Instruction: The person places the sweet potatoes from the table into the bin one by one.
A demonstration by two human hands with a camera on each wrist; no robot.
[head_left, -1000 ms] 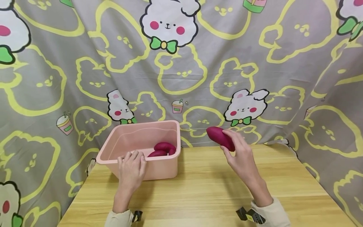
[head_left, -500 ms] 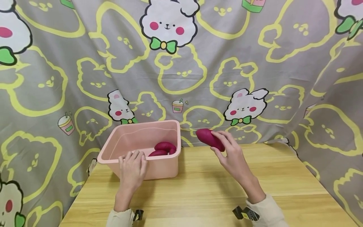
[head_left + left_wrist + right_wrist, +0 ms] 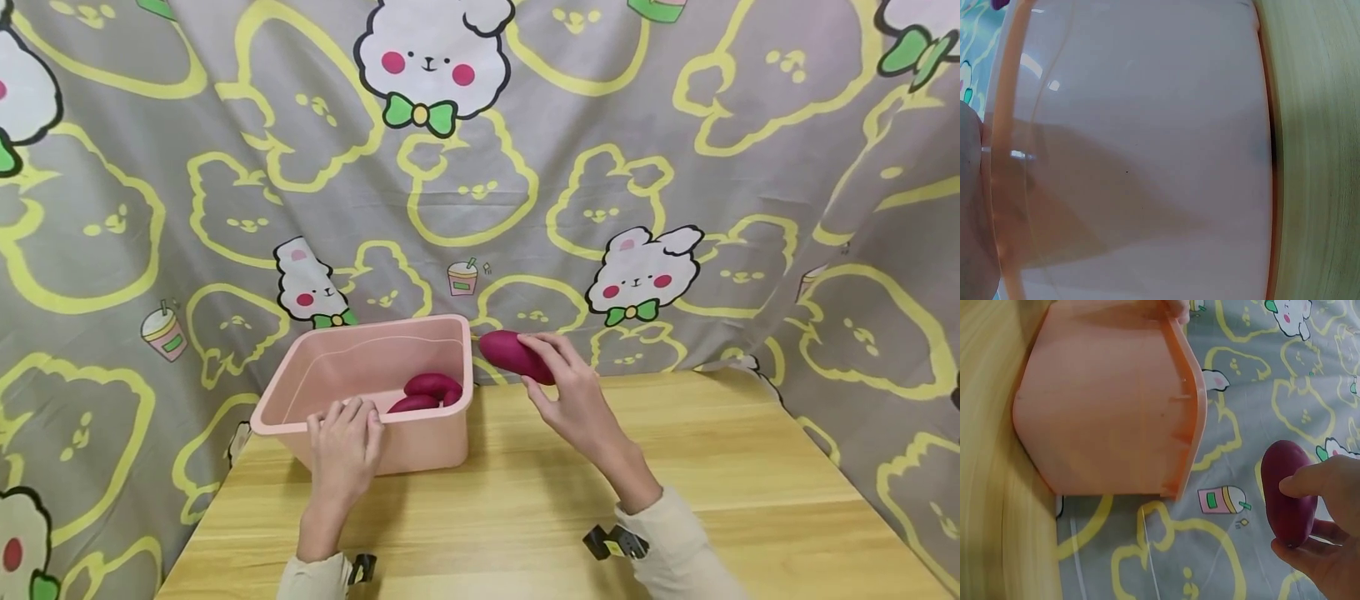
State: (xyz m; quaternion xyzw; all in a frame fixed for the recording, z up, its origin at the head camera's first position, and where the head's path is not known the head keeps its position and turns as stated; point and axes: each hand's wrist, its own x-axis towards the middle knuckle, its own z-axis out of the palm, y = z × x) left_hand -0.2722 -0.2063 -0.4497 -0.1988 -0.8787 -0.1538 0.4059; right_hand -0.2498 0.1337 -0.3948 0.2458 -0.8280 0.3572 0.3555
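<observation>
My right hand (image 3: 577,408) pinches a purple sweet potato (image 3: 510,352) between thumb and fingers. It is held above the table, just right of the pink plastic bin (image 3: 427,442) and near rim height. In the right wrist view, the thumb lies across the smooth, dark sweet potato (image 3: 1285,478). My left hand (image 3: 345,450) grips the bin's near rim, with fingers hooked over it. Inside the bin, toward its right end, lie several more purple sweet potatoes (image 3: 431,385), partly hidden by the front wall. The left wrist view is filled mostly by the bin's outer wall (image 3: 1147,125).
The bin stands at the left of a light wood table (image 3: 525,517). Behind the table hangs a grey cloth (image 3: 480,217) with yellow outlines and white cartoon rabbits. Small black devices are strapped at both wrists.
My right hand has carried the sweet potato leftward, from well right of the bin to close beside its right rim. The left hand stays on the near rim. The head view shifts slightly.
</observation>
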